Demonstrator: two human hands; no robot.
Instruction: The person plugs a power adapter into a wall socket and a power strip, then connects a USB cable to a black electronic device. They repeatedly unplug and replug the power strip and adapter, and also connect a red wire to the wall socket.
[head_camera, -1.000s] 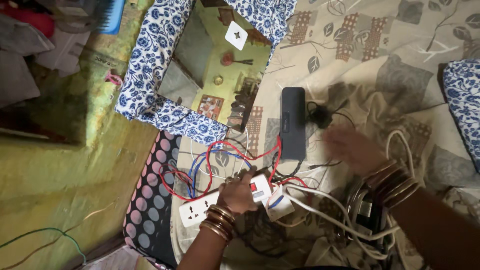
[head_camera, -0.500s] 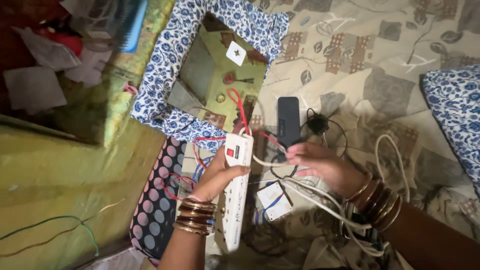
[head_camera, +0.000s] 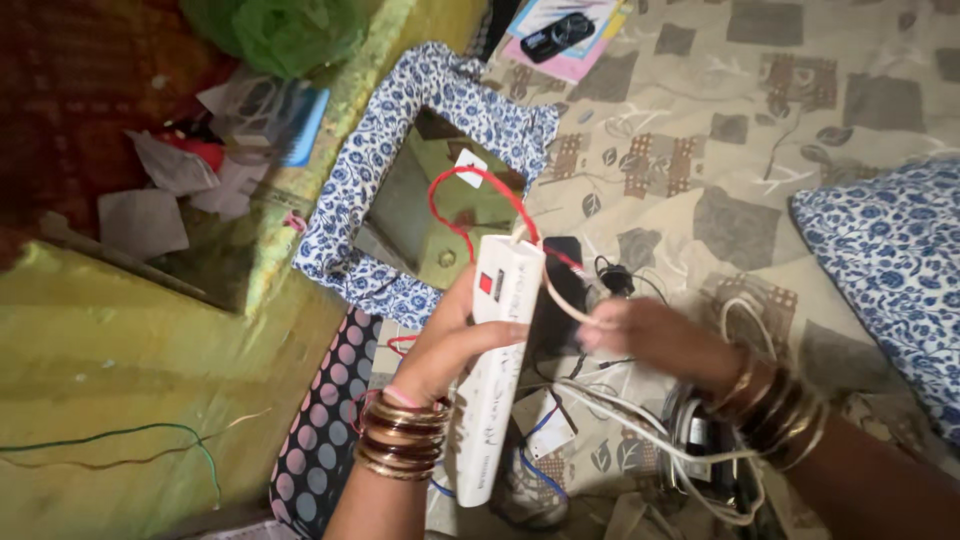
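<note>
**White power strip held up over a patterned bedsheet**

The left hand (head_camera: 450, 335) is gripping a long white power strip (head_camera: 497, 370) around its upper half, thumb wrapping across the front and fingers behind, holding it nearly upright with a slight tilt. A small red switch is showing near the strip's top end, just above the thumb. A stack of gold and dark bangles (head_camera: 400, 440) is sitting on the left wrist, just beside the strip's lower half.

The right hand (head_camera: 650, 335) is hovering to the right of the strip, blurred; its fingertips are appearing to pinch a pale cord (head_camera: 565, 305) that is running from the strip's top end, though the blur is making it hard to tell how firmly it is closing. Bangles are circling that wrist too.

A red wire (head_camera: 470, 195) is looping up from the top of the strip. Behind the strip's top end, a mirror in a blue floral fabric frame (head_camera: 360, 190) is lying flat. Right of the strip, a black rectangular device (head_camera: 565, 255) is partly hiding behind the cord, and a tangle of white cables (head_camera: 650, 430) is spreading below the right hand. Blue wires (head_camera: 540, 470) are lying near the strip's bottom end. The whole group is resting over a beige patterned bedsheet (head_camera: 700, 130), with a blue floral pillow (head_camera: 890, 270) well to the right of the strip.
</note>
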